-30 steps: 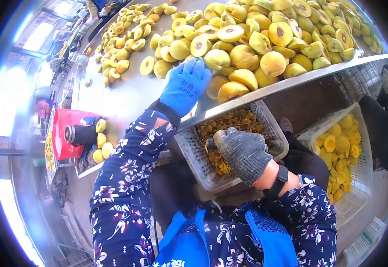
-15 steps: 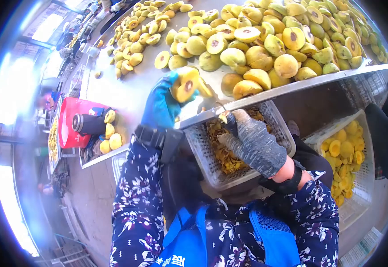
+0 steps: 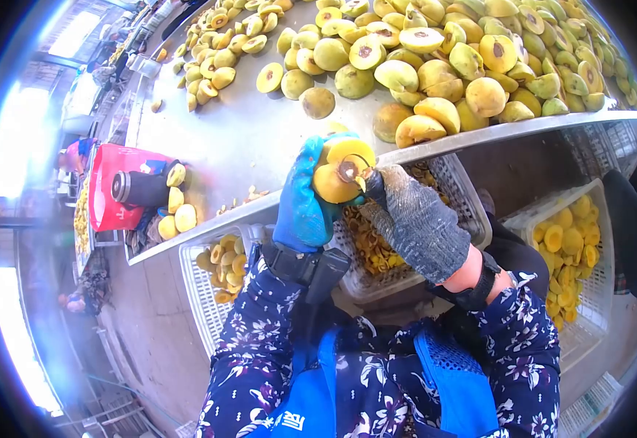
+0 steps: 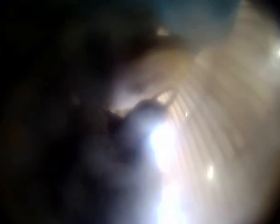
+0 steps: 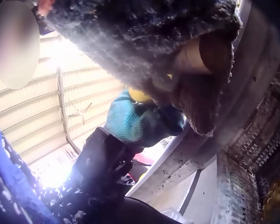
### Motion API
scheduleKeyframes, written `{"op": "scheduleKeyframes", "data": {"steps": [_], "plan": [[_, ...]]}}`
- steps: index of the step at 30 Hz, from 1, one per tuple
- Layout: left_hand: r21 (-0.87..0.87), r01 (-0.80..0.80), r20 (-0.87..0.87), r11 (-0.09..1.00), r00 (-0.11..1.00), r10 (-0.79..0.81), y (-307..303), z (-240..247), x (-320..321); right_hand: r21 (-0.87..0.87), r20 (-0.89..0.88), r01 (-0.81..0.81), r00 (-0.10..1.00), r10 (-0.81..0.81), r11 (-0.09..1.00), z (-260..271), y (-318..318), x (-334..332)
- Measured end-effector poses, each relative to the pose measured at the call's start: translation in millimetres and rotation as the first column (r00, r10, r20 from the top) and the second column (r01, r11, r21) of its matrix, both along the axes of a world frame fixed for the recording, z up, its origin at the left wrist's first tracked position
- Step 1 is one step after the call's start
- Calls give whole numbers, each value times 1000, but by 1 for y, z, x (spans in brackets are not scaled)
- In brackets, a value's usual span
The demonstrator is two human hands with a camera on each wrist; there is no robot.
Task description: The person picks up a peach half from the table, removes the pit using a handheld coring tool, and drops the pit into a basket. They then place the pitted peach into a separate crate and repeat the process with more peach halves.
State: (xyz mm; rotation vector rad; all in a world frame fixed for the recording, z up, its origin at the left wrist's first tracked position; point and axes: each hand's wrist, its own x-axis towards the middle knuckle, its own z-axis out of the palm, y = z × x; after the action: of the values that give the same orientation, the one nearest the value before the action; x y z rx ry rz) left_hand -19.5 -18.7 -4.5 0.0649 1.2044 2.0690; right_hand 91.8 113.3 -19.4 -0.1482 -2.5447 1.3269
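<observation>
My left hand (image 3: 306, 201), in a blue glove, holds yellow peach halves (image 3: 331, 184) just over the near table edge. The brown pit hollow of one faces my right hand. That right hand (image 3: 424, 223), in a grey knit glove, has its fingers curled round a small tool whose tip meets the fruit at the pit; the glove hides most of it. In the right wrist view, the blue-gloved hand (image 5: 137, 123) is beyond the grey glove (image 5: 144, 37), with a bit of yellow peach (image 5: 139, 95) between. The left wrist view is dark and blurred.
Peach halves (image 3: 439, 77) pile up across the metal table (image 3: 209, 153). Below its edge stands a crate of brown-yellow scraps (image 3: 377, 252). Crates of peach halves stand at right (image 3: 567, 241) and left (image 3: 223, 266). A red bag (image 3: 117, 179) and dark flask (image 3: 143, 188) lie left.
My left hand has left the pile, turned over and come back toward me with peach halves. My right hand has risen from above the scrap crate and now meets the fruit with the tool.
</observation>
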Motion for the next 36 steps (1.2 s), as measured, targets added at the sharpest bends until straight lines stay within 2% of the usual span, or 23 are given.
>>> {"op": "scheduleKeyframes", "data": {"steps": [1, 2, 3, 4, 5, 7, 9, 10, 12, 15, 17, 20, 22, 26, 35, 36], "plan": [[0, -3, 4, 1000, 1000, 3, 2, -2, 1, 48, 18, 18, 1000, -19, 999, 0, -1, 0], [-22, -89, -38, 996, 995, 88, 4, -5, 2, 49, 21, 17, 1000, -18, 999, -4, -1, 0], [-43, -174, -80, 984, 982, 170, 7, -8, 2, 146, -16, 26, 1000, -24, 989, -11, -1, 0], [-44, -173, -75, 984, 983, 169, 7, -13, 2, 240, -52, 39, 998, -28, 970, -15, -1, 1], [-9, -169, -38, 986, 985, 168, 6, -19, 1, 240, -47, 39, 998, -29, 970, -15, -2, 3], [25, -168, -1, 985, 986, 169, 8, -17, 2, 253, 81, 41, 995, -63, 967, -6, -3, 3], [102, -5, 21, 995, 1000, 3, 11, -8, 6, 236, 61, 40, 997, -56, 971, -7, -3, 2], [102, -6, 27, 995, 1000, 3, 14, -6, 7, 220, 39, 41, 998, -51, 975, -8, -2, 3], [121, 2, -84, 993, 996, 8, 17, -3, 10, 190, 74, 38, 996, -52, 981, -7, -5, 3], [94, -18, -155, 995, 987, 33, 16, -3, 12, 173, 81, 30, 996, -45, 984, -8, -7, 4], [77, -5, -147, 997, 989, 16, 13, -3, 11, 185, 60, 26, 998, -37, 982, -9, -8, 5], [45, 9, -141, 999, 990, -3, 9, -2, 12, 87, 96, 15, 995, -23, 996, -9, -11, 5], [32, 11, -141, 999, 990, -7, 7, -3, 12, 166, 177, -9, 984, -21, 986, -10, -12, 5], [-37, 26, -206, 999, 978, -33, 4, -6, 10, 195, 208, -32, 978, -9, 980, -13, -14, 6], [-107, 50, -289, 993, 954, -79, 1, -11, 5, 64, 179, -14, 984, 3, 998, -20, -15, 6], [-122, 33, -280, 992, 958, -67, 1, -11, 6, 93, 82, -29, 996, 21, 995, -24, -14, 7]]}}
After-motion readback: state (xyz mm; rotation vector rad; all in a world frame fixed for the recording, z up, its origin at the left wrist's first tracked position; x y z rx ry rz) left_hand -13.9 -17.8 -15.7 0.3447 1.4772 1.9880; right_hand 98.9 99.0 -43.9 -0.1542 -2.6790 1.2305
